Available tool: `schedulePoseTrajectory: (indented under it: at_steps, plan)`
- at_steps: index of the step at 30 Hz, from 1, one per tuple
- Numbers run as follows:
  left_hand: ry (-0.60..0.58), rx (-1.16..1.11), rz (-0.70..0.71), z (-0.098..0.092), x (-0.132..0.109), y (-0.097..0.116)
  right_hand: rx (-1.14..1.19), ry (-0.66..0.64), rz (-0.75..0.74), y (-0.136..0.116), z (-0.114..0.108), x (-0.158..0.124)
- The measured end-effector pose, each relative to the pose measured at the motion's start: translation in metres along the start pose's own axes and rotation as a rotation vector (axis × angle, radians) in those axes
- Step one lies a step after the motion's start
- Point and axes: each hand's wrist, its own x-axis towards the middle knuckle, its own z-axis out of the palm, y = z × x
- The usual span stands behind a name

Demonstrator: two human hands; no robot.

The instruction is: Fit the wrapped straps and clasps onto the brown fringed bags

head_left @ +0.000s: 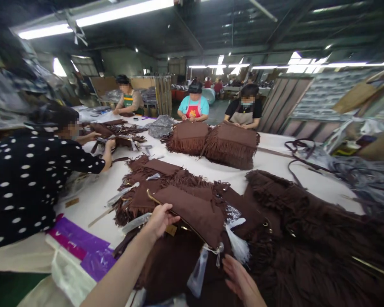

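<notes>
A flat brown bag (192, 209) with a brass-coloured zip along its edge lies tilted over a pile of similar fringed bags. My left hand (161, 219) grips its near left edge by the zip, fingers curled against the fabric. Close to the bag's lower right corner is my right hand (240, 277), its fingers apart and holding nothing. White cords hang from that corner with a clear plastic-wrapped piece (198, 273). A bundle of white threads (238, 245) lies just above my right hand.
Stacked fringed bags (230, 145) stand across the white table (275, 160). More brown fringed bags (307, 230) heap at the right. A co-worker in a dotted top (35, 170) handles bags at the left; several others work beyond. Purple plastic packaging (83, 247) lies at the near left.
</notes>
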Motion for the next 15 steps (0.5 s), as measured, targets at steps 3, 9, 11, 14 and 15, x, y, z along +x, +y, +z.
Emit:
schedulePoseTrajectory:
  at_steps: [3,9,11,14,15]
  plan:
    - [-0.027,-0.065,-0.026,0.000,-0.028,-0.011,0.079,0.009,0.007,-0.018,0.030,0.003]
    - [0.067,-0.164,0.045,-0.005,-0.057,-0.020,0.113,-0.187,0.015,-0.043,0.051,-0.015]
    - [0.114,-0.189,0.068,-0.009,-0.063,-0.020,0.032,-0.279,0.005,-0.044,0.045,-0.018]
    - [0.139,-0.207,0.096,-0.015,-0.071,-0.021,0.038,-0.395,-0.012,-0.044,0.037,-0.020]
    - [0.136,-0.207,0.104,-0.016,-0.073,-0.022,0.104,-0.397,-0.005,-0.044,0.036,-0.021]
